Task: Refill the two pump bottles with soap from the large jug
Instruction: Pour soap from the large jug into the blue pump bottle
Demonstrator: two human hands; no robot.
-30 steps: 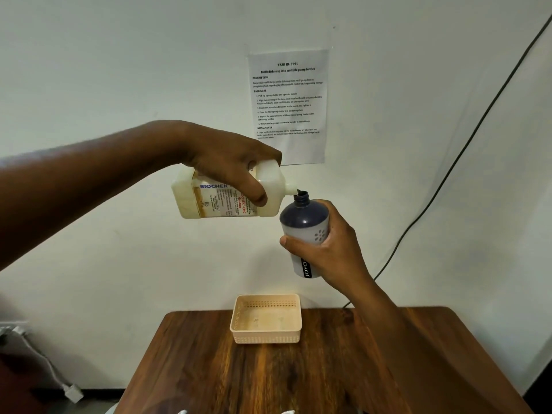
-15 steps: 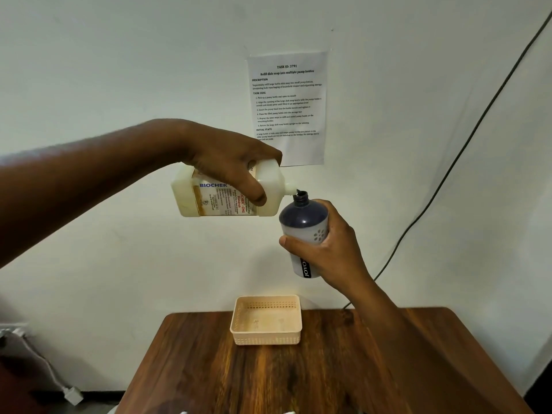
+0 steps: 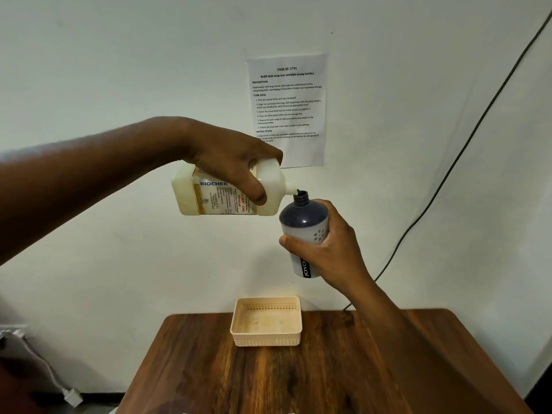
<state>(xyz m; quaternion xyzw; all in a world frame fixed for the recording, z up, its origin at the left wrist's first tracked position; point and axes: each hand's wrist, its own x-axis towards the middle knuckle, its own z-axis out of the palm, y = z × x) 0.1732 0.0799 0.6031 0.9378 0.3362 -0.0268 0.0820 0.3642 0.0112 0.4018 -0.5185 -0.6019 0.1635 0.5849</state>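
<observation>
Wooden tabletop carries a beige basket at 12 o'clock. Above it, left hand fingers grip the tipped jug; its spout meets the pump bottle mouth at 3 o'clock; right hand fingers wrap that bottle.

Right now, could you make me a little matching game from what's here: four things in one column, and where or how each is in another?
Things:
1. jug
2. pump bottle
3. basket
4. printed sheet

States:
A. stuck on the wall
B. on the wooden table
C. tipped sideways in the left hand
D. upright in the right hand

Pairs: 1-C, 2-D, 3-B, 4-A
</observation>
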